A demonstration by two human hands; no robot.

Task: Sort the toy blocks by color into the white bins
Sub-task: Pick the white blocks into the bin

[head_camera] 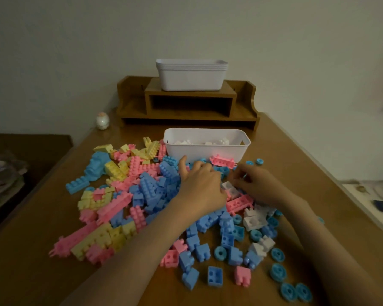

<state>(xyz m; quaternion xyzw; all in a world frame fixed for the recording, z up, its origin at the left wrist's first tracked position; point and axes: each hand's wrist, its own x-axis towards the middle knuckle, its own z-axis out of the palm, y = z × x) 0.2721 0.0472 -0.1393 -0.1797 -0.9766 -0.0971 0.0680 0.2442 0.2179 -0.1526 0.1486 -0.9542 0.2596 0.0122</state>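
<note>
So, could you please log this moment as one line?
left hand: on block pile; right hand: beside white block; near bin: white blocks inside; stacked bins: on shelf

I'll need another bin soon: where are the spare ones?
Head view, far centre: the stacked spare bins sit on top of the wooden shelf, directly behind the bin holding white blocks.

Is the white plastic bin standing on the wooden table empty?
No, the white plastic bin on the wooden table has white toy blocks showing inside it.
</note>
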